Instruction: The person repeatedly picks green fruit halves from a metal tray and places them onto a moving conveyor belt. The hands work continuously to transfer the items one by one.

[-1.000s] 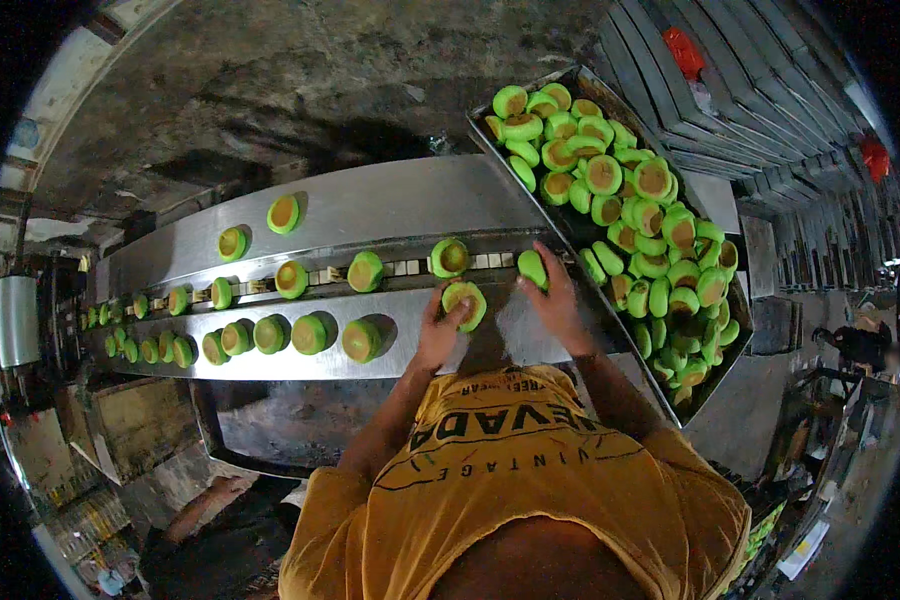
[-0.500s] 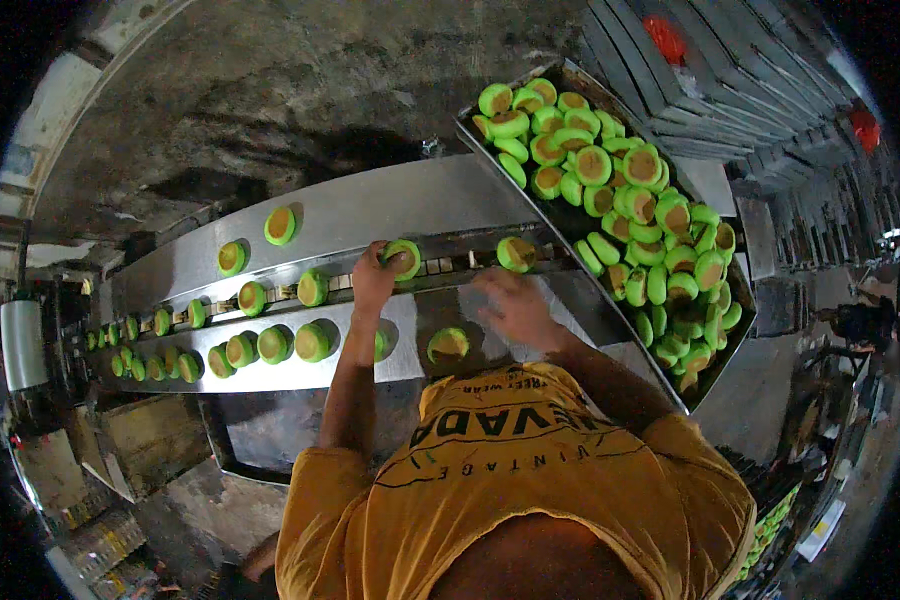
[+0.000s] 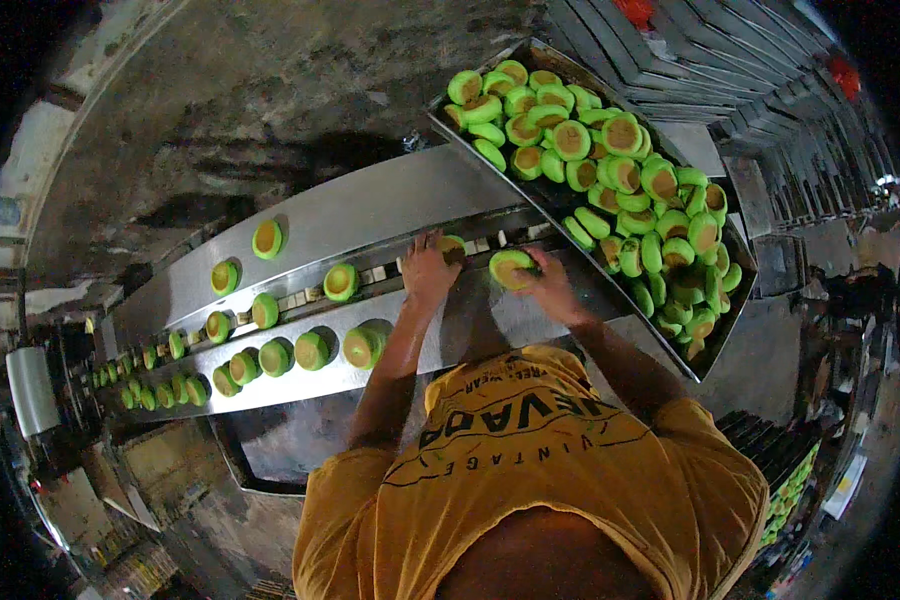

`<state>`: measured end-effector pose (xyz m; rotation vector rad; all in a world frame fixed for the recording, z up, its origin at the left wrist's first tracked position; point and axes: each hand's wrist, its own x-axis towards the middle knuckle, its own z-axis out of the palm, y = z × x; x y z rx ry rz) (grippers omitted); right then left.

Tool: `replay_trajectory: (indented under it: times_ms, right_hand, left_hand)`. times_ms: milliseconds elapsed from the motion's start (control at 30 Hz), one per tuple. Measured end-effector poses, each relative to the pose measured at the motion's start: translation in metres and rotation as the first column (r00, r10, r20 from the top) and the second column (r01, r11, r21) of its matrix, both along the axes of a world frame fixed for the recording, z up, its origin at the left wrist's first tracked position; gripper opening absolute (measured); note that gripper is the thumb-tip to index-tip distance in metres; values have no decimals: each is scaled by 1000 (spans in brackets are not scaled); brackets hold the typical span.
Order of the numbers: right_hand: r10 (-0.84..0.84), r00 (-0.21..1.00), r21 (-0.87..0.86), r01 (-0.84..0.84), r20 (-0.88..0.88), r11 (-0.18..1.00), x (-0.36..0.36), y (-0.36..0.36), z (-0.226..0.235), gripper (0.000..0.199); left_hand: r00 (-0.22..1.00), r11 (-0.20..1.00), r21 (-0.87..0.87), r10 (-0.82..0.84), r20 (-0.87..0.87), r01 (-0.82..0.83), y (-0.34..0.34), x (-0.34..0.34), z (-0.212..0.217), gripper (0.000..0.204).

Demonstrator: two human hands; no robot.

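Note:
Green half-ball shells with tan insides ride on a long metal conveyor (image 3: 390, 205). My left hand (image 3: 425, 272) rests at the conveyor's middle track, its fingers on one green half shell (image 3: 453, 244) that is mostly hidden by the fingers. My right hand (image 3: 553, 288) grips another green half shell (image 3: 510, 268) just to the right, close to the tray's lower edge. A metal tray (image 3: 712, 345) piled with several green halves slants along the right. Nearest on the belt is a half shell (image 3: 341, 282) left of my left hand.
Rows of halves (image 3: 270, 352) run leftward along the conveyor's near and far lanes toward the dim far left. A dark stone floor (image 3: 270, 100) lies beyond the belt. Stacked metal trays (image 3: 670, 50) fill the upper right. A crate of green halves (image 3: 790, 490) sits lower right.
The halves on the belt have travelled left. My left hand moved back right to a half on the middle track; my right hand shifted right toward the tray with a half in it.

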<state>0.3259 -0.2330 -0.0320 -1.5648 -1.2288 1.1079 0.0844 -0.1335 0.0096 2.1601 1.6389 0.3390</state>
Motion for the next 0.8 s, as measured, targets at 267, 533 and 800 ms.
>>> replay_trajectory:
  times_ms: [267,533,800]
  right_hand:
    - [-69,592,309,-315,803,897,-20,31,38,44]
    - [-80,314,118,-103,946,988,109,33,109,55]
    - [-167,598,41,219,784,975,150,26,126,55]
  left_hand:
    - [969,979,108,-151,-195,175,12,-59,-60,68]
    - [960,944,209,-274,57,257,8,98,69,43]
    - [820,818,-124,-571,-51,562,26,235,40,48]
